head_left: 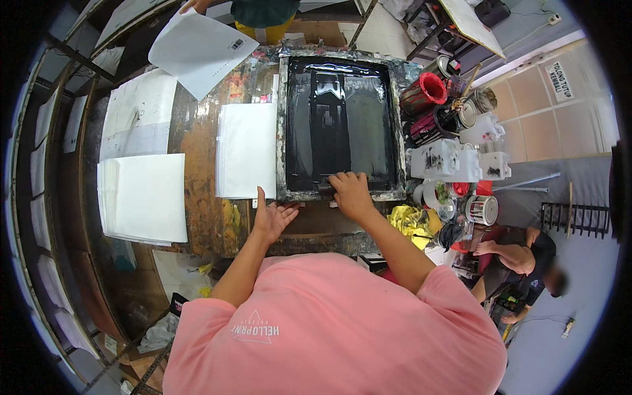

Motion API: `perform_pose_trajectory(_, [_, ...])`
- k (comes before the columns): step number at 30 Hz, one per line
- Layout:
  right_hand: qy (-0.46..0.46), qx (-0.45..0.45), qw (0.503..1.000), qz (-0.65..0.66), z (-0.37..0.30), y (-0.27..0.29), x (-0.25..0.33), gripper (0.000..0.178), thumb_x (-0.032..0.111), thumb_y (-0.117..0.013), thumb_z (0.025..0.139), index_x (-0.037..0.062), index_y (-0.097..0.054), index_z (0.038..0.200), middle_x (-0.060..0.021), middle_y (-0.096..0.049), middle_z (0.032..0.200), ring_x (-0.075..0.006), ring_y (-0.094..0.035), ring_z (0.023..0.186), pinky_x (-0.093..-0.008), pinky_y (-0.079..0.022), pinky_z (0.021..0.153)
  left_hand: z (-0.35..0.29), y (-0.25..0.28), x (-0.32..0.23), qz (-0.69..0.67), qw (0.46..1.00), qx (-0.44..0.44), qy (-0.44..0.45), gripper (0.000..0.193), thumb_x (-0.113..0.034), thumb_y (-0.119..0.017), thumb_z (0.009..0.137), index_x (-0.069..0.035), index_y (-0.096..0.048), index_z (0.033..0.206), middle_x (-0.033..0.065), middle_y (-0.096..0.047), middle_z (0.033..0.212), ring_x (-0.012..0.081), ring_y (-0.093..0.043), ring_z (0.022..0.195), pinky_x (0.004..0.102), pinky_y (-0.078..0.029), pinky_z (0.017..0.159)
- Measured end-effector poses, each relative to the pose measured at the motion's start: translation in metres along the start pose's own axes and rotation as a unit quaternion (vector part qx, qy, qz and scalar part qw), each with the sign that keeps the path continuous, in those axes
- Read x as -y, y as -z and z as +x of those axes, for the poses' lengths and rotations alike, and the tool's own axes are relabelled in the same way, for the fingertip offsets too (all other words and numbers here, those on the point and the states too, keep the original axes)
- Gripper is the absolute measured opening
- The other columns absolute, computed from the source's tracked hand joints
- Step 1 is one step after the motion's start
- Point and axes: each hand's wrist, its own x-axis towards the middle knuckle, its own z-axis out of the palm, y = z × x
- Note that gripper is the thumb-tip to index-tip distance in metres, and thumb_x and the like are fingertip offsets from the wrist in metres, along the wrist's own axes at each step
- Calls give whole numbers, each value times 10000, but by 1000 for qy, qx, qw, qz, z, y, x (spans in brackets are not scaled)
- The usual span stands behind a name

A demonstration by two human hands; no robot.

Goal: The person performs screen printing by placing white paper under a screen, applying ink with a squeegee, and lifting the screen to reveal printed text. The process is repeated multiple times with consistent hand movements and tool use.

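A screen-printing frame (283, 131) lies on the worktable, its mesh coated with black ink (327, 148) that runs in a darker strip down the middle. My right hand (353, 196) reaches over the frame's near edge, its fingers curled on something dark at the near end of that strip; its shape is hidden. Palm up and fingers spread, my left hand (273, 220) is just below the frame's near left corner, holding nothing. Close by that hand, a stack of white paper (247, 151) lies along the frame's left side.
More white paper stacks (141, 197) lie left on the stained table (201, 178). Across the table, another person's hand (196, 5) holds a white sheet (201, 52). Ink cans (422, 93), white jugs (434, 158) and a yellow cloth (415, 224) crowd the right side. Another person (526, 263) sits at right.
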Motion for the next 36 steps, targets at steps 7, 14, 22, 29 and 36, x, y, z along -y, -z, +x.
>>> perform_pose_trajectory(7, [4, -96, 995, -32, 71, -11, -21, 400, 108, -687, 876, 145, -654, 1274, -64, -653, 1202, -297, -613, 1148, -540, -412, 980, 3, 6, -2, -27, 999, -19, 37, 1216, -915, -407, 918, 23, -148, 1647, 272, -466, 1562, 410, -483, 1461, 506, -391, 1225])
perform_pose_trajectory(14, [-40, -138, 987, -67, 198, 6, -74, 344, 102, -654, 911, 150, -661, 1251, -57, -674, 1184, -297, -632, 1136, -576, -416, 1007, 2, 0, -6, 26, 998, -24, 55, 1178, -914, -376, 930, -4, -176, 1651, 231, -531, 1515, 372, -541, 1412, 513, -395, 1214])
perform_pose_trajectory(22, [-2, 47, 998, -32, 82, 62, -27, 367, 170, -645, 925, 120, -621, 1288, -128, -687, 1176, -347, -640, 1151, -568, -448, 977, -27, -16, -6, 82, 996, 8, -15, 1153, -916, -321, 944, 11, -233, 1623, 209, -627, 1403, 337, -605, 1332, 457, -432, 1167])
perform_pose_trajectory(29, [-19, -157, 987, -24, 12, 142, 37, 497, 531, -676, 949, 65, -675, 1122, -122, -643, 1069, -333, -602, 1072, -524, -406, 918, -82, -64, -44, 101, 970, 128, -183, 936, -803, -192, 1041, -5, -437, 1463, 251, -638, 1434, 316, -585, 1386, 442, -395, 1202])
perform_pose_trajectory(36, [3, -352, 932, -83, 81, 241, 34, 550, 604, -671, 940, 60, -733, 886, -106, -672, 897, -303, -624, 922, -493, -369, 904, -65, -96, -84, 348, 846, 111, -388, 820, -706, -263, 1088, -81, -441, 1587, 252, -396, 1653, 399, -337, 1561, 520, -265, 1277])
